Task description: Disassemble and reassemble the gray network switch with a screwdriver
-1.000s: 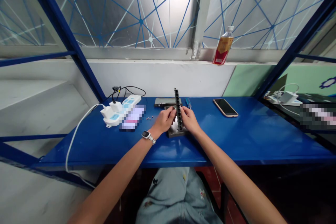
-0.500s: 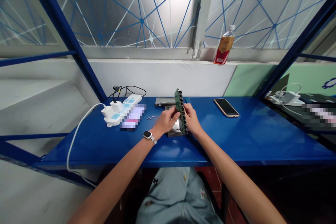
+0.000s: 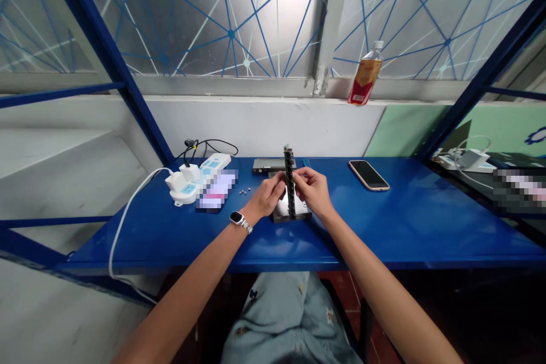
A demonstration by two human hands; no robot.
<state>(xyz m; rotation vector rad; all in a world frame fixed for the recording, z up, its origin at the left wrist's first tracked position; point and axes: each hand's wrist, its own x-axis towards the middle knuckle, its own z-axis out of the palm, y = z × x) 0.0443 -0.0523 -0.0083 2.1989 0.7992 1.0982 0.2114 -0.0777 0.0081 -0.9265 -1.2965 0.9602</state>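
Observation:
A circuit board with a row of black ports along its near edge stands on its side between my hands. My left hand is closed at the board's left face, its fingertips partly hidden. From the right, my right hand pinches the board with thumb and fingers. Beneath it lies an open metal case, its shiny inside showing on both sides of the board. Behind the case rests a flat grey metal cover. Several small screws are scattered left of my left hand.
A white power strip with plugged-in chargers and a blurred-out phone occupy the left of the blue table. Another phone lies to the right. On the window ledge stands a drink bottle. A small blue item lies behind my right hand.
The board has turned, so its ports now face more edge-on and its green face is mostly out of sight. My right hand has shifted its hold, and my left hand moved slightly left.

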